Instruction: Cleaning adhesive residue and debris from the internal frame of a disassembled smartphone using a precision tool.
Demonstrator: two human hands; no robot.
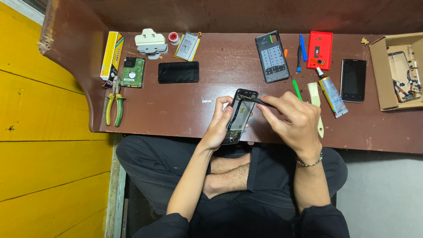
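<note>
So in the head view we've got the opened phone [238, 115] sitting dead centre, just above the near edge of the counter [211, 110]. Our left hand [219, 125] is wrapped around its left side, fingers curled at the back and thumb pressed on the front edge, so it's clamped tight on the phone body. Our right hand [293, 119] comes in from 3 o'clock, fingers pinched together on a thin dark tool [262, 102], and the tip of that tool sits at the top corner of the phone, around 12 o'clock on the device. There's a beaded bracelet [311, 162] on that right wrist.

Round the counter: at 9 o'clock from the phone we see the green and yellow pliers [114, 103], and above them at 10 o'clock a yellow box [111, 55] with a bare hard drive [132, 72] just beside it. At 11 o'clock a dark phone screen [178, 72] lies flat, with a white plastic piece [150, 42], a small tape roll [174, 38] and a flat battery [187, 46] behind it. At 1 o'clock there's a grey back cover [272, 57], then blue and green pry sticks [302, 48], a red back cover [320, 50], a glue tube [331, 92] and a small brush [316, 99] close to our right hand. Far out at 2 o'clock sit a black phone [353, 80] and a cardboard box [380, 70] with parts in it
</note>
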